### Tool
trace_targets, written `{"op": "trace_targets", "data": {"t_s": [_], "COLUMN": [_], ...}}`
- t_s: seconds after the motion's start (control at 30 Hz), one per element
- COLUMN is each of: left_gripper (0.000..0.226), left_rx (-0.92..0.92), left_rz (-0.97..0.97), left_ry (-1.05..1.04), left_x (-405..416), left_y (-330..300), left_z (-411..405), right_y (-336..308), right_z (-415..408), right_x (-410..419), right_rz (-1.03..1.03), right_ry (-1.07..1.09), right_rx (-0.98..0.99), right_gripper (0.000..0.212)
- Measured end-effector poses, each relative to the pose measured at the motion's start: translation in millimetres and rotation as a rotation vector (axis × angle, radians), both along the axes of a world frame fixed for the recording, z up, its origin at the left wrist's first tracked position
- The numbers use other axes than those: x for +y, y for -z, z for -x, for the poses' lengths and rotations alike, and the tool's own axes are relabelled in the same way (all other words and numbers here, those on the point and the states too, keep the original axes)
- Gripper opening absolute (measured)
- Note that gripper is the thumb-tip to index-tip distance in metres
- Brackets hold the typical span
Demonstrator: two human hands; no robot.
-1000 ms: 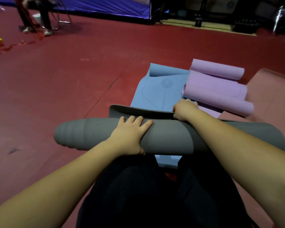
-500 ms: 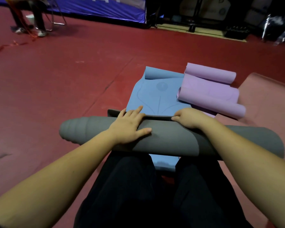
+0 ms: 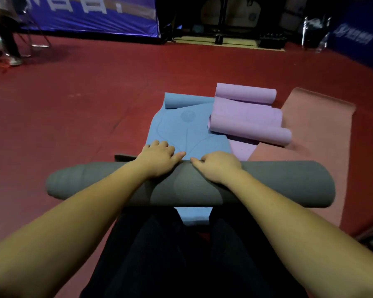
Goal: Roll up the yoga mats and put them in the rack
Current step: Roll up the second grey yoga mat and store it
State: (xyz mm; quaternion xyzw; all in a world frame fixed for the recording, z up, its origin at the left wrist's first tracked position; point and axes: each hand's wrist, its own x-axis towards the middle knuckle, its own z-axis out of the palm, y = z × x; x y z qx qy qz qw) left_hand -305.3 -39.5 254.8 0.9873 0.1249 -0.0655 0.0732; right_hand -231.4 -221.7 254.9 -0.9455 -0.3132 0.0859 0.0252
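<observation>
Red floor point(image 3: 73, 117); thick grey mat roll point(image 3: 278, 183), left end telescoped.

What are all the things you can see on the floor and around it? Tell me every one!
grey mat: 1, grey, nearly all rolled, lying across in front of the person
blue mat: 1, blue, flat under the grey roll, far end curled
purple mat: 1, lilac, both ends curled, lying partly on the blue mat
pink mat: 1, salmon pink, flat at the right
floor: 1, dark red
banner: 1, blue, far left
left hand: 1, resting on the grey roll
right hand: 1, resting on the grey roll
</observation>
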Motion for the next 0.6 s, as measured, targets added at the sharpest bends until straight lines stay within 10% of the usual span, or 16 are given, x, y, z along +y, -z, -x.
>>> {"op": "trace_targets", "data": {"t_s": [0.17, 0.3, 0.5, 0.6], "left_gripper": [0.075, 0.079, 0.086, 0.089], "left_rx": [0.225, 0.232, 0.241, 0.252], "left_rz": [0.23, 0.234, 0.315, 0.348], "left_ry": [-0.015, -0.052, -0.129, -0.131], "left_x": [-22, -17, -4, 2], "left_y": [0, 3, 8, 13], "left_z": [-29, -36, -48, -53], "right_y": [1, -7, 26, 44], "right_z": [-6, 21, 95, 94], "right_x": [-5, -21, -45, -36], "right_rz": [-0.084, -0.727, -1.325, -1.468], "right_ry": [0.047, 0.107, 0.893, 1.203], "right_rx": [-0.036, -0.038, 1.083, 1.243], "right_gripper": [0.055, 0.03, 0.032, 0.044]}}
